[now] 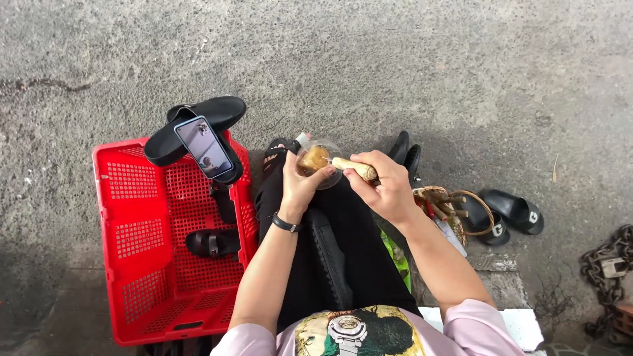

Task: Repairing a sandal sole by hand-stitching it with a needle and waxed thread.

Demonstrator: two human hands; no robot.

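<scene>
My left hand grips a small clear plastic cup with a brownish lump inside, held over my lap. My right hand is closed on a pale wooden-handled tool whose tip points into the cup. A dark band sits on my left wrist. I sit on the ground in black trousers and a pink shirt.
A red plastic crate stands at my left with black sandals in it and a phone resting on a sandal across its rim. At my right lie a small woven basket of tools, a pair of black slides, and a chain.
</scene>
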